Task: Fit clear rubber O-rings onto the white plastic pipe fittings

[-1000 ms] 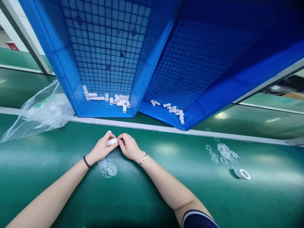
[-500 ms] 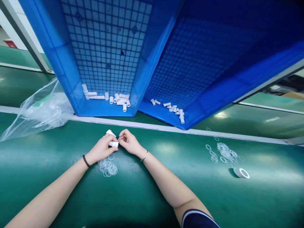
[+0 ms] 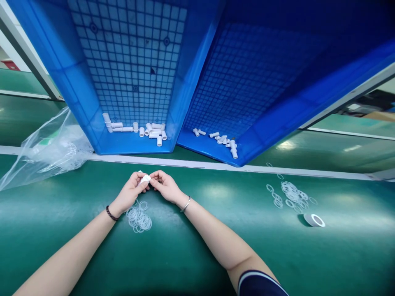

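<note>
White plastic fitting (image 3: 145, 179) sits at frame centre, pinched by left hand (image 3: 131, 192) fingers; right hand (image 3: 165, 186) fingertips close on its end, above clear rings (image 3: 138, 216).

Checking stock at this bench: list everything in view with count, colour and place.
bins: two, blue, tilted, at the back.
loose tubes: roughly two dozen, white, inside the bins.
plastic bag: one, clear, far left.
ring piles: two, clear, by left wrist and at right.
tape roll: one, whitish, beside right pile.
belt: one, green, underneath.
held tube: one, white, pinched between fingers.
left hand: one, beaded bracelet.
right hand: one, silver bangle.
</note>
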A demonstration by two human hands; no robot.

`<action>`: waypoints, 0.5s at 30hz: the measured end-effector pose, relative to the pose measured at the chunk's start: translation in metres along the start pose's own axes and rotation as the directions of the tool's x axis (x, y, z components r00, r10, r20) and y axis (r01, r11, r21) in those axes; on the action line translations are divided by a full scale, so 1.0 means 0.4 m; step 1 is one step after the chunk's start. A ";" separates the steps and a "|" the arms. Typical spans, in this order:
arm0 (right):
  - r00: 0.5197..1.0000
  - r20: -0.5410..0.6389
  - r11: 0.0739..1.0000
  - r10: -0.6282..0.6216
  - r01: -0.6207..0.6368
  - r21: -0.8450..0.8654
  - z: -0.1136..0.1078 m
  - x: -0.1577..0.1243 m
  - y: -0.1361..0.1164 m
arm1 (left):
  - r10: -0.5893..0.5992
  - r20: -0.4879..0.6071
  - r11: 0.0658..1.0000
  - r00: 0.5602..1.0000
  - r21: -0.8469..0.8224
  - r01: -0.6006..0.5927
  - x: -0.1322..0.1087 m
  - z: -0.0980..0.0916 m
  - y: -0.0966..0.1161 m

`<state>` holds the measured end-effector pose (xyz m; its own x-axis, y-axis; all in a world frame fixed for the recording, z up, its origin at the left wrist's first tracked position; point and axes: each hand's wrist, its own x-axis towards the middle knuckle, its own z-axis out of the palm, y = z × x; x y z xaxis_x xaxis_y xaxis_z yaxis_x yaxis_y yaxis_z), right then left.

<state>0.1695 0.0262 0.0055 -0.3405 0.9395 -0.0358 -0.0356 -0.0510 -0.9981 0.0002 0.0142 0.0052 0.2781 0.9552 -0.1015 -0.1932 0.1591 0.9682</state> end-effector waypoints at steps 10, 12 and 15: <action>1.000 0.014 1.000 -0.003 0.003 0.018 0.000 0.001 0.001 | -0.132 -0.049 0.959 0.990 -0.259 0.115 -0.006 0.019 0.032; 1.000 -0.001 1.000 -0.002 0.002 0.019 0.000 0.002 0.000 | -0.135 -0.038 0.956 0.990 -0.268 0.120 -0.008 0.020 0.032; 0.999 -0.040 0.999 -0.028 0.026 -0.030 0.002 0.002 0.004 | -0.161 -0.026 0.942 0.987 -0.301 0.145 -0.012 0.025 0.033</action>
<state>0.1684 0.0266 0.0040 -0.3012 0.9535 -0.0102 -0.0162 -0.0158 -0.9997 0.0058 0.0094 0.0207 0.2806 0.9235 -0.2616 -0.4249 0.3639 0.8289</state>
